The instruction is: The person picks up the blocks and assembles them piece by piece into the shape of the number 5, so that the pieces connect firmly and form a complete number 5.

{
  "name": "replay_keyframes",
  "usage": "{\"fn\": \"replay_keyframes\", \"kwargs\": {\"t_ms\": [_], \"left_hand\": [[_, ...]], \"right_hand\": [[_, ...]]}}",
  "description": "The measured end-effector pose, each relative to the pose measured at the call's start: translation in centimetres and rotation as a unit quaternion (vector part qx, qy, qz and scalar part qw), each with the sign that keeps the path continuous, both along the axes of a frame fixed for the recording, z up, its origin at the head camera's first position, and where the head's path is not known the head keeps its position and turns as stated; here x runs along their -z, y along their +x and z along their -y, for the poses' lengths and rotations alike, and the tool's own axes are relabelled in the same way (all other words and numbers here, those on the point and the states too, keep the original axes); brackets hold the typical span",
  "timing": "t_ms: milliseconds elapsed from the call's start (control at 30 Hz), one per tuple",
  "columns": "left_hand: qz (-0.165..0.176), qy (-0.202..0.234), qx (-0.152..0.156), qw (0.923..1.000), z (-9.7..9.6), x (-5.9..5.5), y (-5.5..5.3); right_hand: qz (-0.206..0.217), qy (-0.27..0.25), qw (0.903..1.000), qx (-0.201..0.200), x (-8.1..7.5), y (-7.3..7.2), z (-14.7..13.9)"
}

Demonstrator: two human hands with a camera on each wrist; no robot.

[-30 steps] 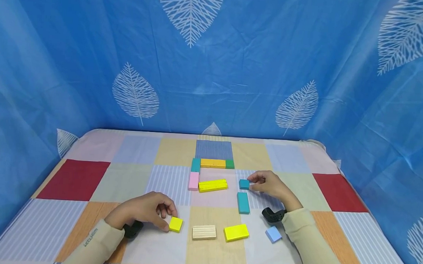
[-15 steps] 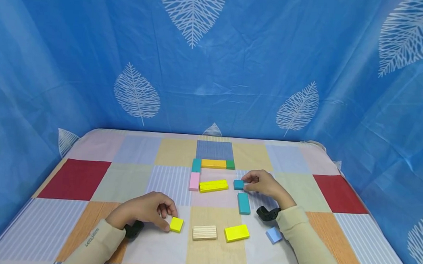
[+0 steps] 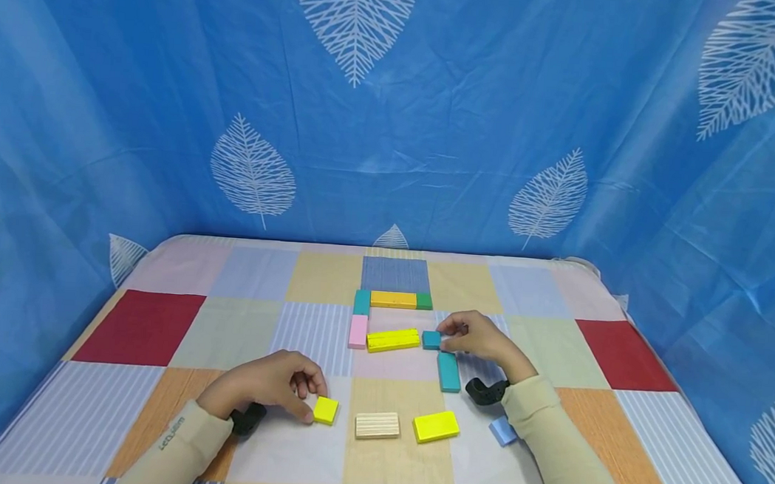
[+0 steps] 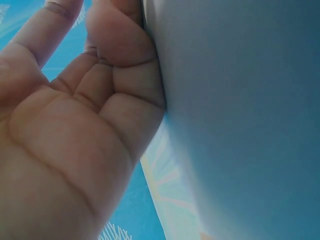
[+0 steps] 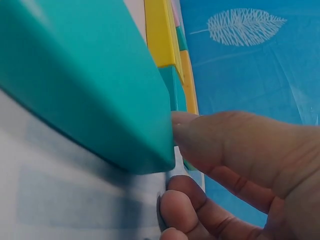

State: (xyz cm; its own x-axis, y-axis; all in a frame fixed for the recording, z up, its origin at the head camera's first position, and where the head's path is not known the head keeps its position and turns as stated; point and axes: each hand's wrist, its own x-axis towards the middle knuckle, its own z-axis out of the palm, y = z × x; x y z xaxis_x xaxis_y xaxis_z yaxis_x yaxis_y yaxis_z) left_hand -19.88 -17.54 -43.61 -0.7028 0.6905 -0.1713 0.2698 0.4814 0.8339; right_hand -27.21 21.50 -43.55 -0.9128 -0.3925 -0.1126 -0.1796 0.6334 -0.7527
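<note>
My right hand (image 3: pixel 481 338) holds a small teal block (image 3: pixel 431 340) at its right end between thumb and forefinger. That block lies just right of a long grooved yellow block (image 3: pixel 392 340). In the right wrist view the thumb (image 5: pixel 220 137) reaches past a large teal block (image 5: pixel 90 75), and the small teal block (image 5: pixel 174 87) shows beyond it. My left hand (image 3: pixel 275 383) rests on the cloth, thumb and forefinger at the left edge of a square yellow block (image 3: pixel 325 411). In the left wrist view the palm and bent fingers (image 4: pixel 125 45) show, with the square block hidden.
An orange block (image 3: pixel 393 299), green block (image 3: pixel 424 301), teal block (image 3: pixel 361 302) and pink block (image 3: pixel 358 332) form a corner at the back. Nearer lie a striped wooden block (image 3: pixel 378 426), a yellow block (image 3: pixel 436 427) and a blue block (image 3: pixel 503 431) beside the right sleeve.
My right hand has slid the small teal block leftward, up close to the end of the grooved yellow block. The left hand has stayed at the square yellow block.
</note>
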Motion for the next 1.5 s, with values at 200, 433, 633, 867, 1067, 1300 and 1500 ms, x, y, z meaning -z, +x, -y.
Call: {"fn": "replay_keyframes", "kwargs": {"t_ms": [200, 433, 633, 867, 1067, 1300, 1500], "left_hand": [[-0.001, -0.006, -0.005, 1.0, -0.06, -0.01, 0.06], [0.001, -0.012, -0.012, 0.9999, -0.15, 0.01, 0.13], [0.001, -0.012, -0.012, 0.9999, -0.13, 0.09, 0.1], [-0.001, -0.008, -0.004, 1.0, -0.04, 0.16, -0.04], [0.0, -0.008, -0.005, 1.0, -0.04, 0.3, -0.11], [0.001, -0.01, -0.009, 0.9999, -0.09, 0.27, -0.07], [-0.001, -0.006, -0.003, 1.0, -0.04, 0.14, -0.1]], "right_hand": [[-0.013, -0.004, 0.9998, -0.013, 0.19, 0.13, 0.11], [-0.014, -0.011, 0.9997, -0.017, 0.34, 0.28, 0.06], [-0.014, -0.009, 0.9998, -0.014, 0.54, 0.14, 0.13], [-0.012, -0.007, 0.9997, -0.018, 0.27, 0.26, 0.1], [-0.011, -0.009, 0.9996, -0.023, 0.22, 0.28, 0.09], [-0.007, -0.005, 0.9998, -0.017, 0.34, 0.23, 0.12], [-0.011, -0.007, 0.9997, -0.023, 0.41, 0.25, 0.03]]}}
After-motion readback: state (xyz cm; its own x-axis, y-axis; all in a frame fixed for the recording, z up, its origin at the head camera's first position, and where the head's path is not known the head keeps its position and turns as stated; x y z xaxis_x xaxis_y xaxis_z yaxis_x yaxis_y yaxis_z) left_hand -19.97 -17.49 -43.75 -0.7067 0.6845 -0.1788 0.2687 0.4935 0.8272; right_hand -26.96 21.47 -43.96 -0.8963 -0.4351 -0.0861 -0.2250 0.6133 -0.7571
